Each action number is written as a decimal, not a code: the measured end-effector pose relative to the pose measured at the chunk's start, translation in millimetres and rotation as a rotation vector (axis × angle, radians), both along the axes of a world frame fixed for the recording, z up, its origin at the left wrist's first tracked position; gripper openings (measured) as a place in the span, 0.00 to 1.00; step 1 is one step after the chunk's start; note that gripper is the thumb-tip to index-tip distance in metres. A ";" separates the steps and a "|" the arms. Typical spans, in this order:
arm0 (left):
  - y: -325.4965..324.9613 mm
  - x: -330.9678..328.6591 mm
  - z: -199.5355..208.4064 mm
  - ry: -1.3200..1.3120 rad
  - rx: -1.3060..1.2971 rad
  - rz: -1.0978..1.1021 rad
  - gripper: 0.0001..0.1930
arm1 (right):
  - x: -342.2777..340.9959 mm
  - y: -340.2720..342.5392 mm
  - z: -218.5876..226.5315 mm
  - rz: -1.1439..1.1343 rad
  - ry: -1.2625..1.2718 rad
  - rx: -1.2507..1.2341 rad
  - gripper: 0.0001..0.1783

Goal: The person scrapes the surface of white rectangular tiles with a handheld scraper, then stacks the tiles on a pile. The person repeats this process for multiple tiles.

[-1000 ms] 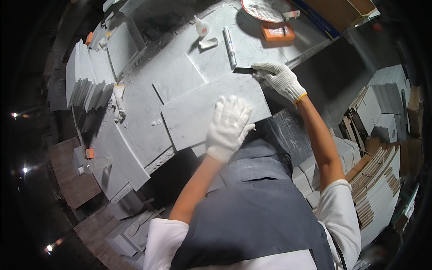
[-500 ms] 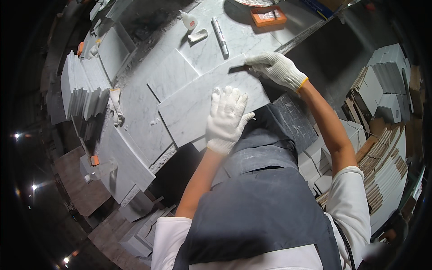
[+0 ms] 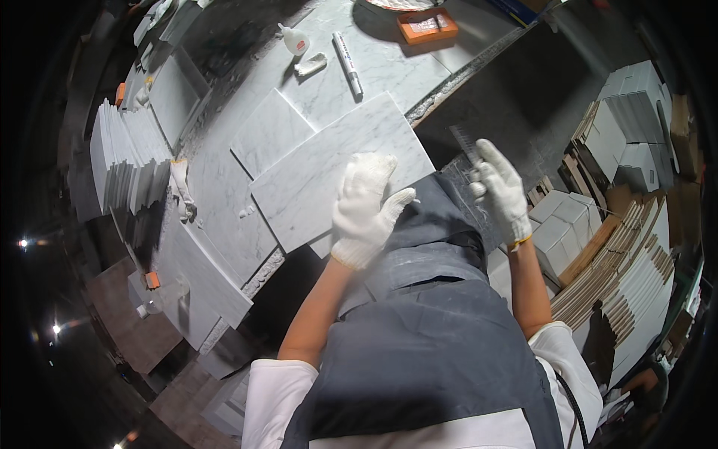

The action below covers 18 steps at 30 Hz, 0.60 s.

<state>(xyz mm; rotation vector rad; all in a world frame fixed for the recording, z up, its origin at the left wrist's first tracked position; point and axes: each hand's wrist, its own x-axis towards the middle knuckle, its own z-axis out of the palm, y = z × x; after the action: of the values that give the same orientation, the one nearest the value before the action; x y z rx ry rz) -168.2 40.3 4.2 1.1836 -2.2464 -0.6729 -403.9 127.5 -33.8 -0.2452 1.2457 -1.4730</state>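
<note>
A rectangular grey-veined white marble tile lies near me on the bench, its near right corner jutting past the edge over my lap. My left hand, in a white knit glove, rests on its near edge with the thumb spread and the fingertips bent out of sight. Off the tile's right end, my right hand, gloved too, is closed on a thin flat strip with what look like fine ridges; its exact kind I cannot make out. Another marble tile lies against the first one's far side.
On the bench top are a marker, a small squeeze bottle, a crumpled white piece and an orange box. Upright tiles stand at left. White boxes and stacked flat cardboard are at right.
My right hand has drawn the strip off the tile's right end and down toward me, over the gap beside the bench. My left hand stays on the tile, its fingers more bent.
</note>
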 end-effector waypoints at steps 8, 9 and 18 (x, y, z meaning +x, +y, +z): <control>-1.0 -4.0 29.4 0.386 0.915 0.173 0.16 | 45.5 -24.7 52.1 0.595 0.361 -0.138 0.34; -2.1 -4.5 30.7 0.254 0.978 0.260 0.16 | 42.6 -24.3 54.0 0.629 0.336 -0.121 0.33; 14.7 -6.6 48.1 -0.088 0.628 -0.022 0.13 | -17.1 -3.9 44.5 0.495 0.979 0.047 0.10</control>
<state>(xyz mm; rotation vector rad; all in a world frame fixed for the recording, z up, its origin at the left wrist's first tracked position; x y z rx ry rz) -174.8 55.0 52.3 1.4878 -2.1829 -1.4290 -421.0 123.6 10.7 -1.2536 1.7924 -0.8692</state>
